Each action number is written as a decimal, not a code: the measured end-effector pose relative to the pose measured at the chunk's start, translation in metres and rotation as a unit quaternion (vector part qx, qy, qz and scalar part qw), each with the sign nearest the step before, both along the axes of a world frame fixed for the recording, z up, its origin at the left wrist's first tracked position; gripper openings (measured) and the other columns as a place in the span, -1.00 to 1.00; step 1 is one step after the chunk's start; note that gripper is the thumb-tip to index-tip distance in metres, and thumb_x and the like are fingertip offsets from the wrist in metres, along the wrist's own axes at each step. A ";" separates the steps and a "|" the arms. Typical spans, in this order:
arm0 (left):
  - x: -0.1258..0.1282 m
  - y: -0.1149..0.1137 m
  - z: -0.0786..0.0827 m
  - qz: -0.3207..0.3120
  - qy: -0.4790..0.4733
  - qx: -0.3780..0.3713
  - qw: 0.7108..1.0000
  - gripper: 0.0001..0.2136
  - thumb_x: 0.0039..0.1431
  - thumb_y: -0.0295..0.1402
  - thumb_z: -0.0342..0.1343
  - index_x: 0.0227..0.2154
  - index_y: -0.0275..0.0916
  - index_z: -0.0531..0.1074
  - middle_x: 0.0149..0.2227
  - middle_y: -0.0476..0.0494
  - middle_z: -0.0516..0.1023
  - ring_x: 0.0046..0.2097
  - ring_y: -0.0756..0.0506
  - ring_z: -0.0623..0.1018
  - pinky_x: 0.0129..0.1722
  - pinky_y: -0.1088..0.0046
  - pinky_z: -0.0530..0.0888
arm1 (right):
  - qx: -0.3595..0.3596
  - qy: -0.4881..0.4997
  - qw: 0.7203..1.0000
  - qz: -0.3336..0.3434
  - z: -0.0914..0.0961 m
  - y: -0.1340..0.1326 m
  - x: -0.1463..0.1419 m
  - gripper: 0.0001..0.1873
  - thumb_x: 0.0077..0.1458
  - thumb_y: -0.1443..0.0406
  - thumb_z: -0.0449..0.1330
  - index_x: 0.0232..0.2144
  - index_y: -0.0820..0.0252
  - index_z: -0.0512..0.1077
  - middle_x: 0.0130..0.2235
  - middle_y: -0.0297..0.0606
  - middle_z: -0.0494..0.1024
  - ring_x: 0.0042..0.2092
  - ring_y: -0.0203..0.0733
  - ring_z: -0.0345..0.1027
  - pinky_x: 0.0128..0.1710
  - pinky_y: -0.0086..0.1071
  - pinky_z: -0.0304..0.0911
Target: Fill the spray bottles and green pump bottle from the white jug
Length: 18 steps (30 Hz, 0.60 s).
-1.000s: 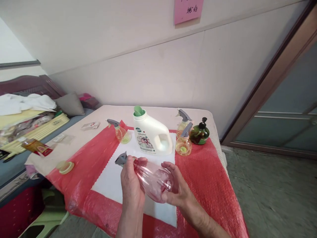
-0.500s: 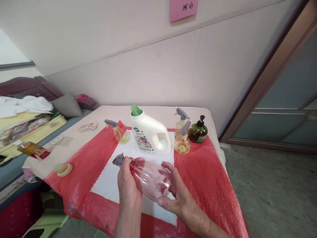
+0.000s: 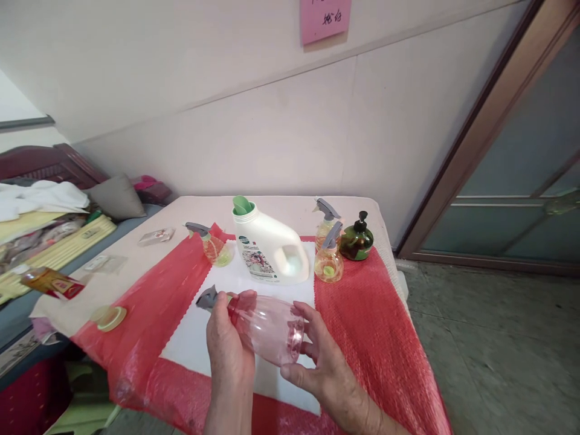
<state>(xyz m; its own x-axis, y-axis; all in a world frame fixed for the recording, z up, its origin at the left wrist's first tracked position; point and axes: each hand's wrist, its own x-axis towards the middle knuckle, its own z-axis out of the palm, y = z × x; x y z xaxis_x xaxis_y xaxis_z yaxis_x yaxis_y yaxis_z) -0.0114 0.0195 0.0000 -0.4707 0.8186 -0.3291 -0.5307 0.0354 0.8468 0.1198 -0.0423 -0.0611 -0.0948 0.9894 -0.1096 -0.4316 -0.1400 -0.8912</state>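
Note:
A clear pink spray bottle (image 3: 267,326) lies on its side in the air above the white cloth (image 3: 190,338), its grey trigger head (image 3: 207,298) pointing left. My left hand (image 3: 229,338) is closed round its neck, just below the head. At the base end, the fingers and thumb of my right hand (image 3: 317,353) curl round the bottle. Behind it stands a white detergent jug (image 3: 269,241) with a green spout and no cap on. A yellowish spray bottle (image 3: 212,244) leans at the jug's left, and two more spray bottles (image 3: 329,266) stand at its right.
A green pump bottle (image 3: 357,240) stands right of the spray bottles. On the left are a round pale-green lid (image 3: 111,317), a clear packet (image 3: 156,235) and a bottle of amber liquid (image 3: 49,283). Red sheeting (image 3: 362,326) covers the table's front. A wall rises behind.
The pink spray bottle has turned slightly in my hands, now lying more level. My view has shifted a little, so most things sit further left.

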 end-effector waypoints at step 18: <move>0.003 -0.004 -0.002 -0.052 -0.018 0.029 0.998 -0.74 0.07 -0.14 0.20 -0.37 -0.22 0.36 -0.34 -0.20 0.63 -0.22 -0.14 0.62 -0.20 0.37 0.47 | -0.106 0.099 0.989 0.039 -0.007 0.005 -0.007 -0.15 -0.01 -0.34 0.03 -0.01 0.22 0.35 -0.34 -0.17 0.50 -0.48 -0.22 0.36 -0.49 -0.37 0.18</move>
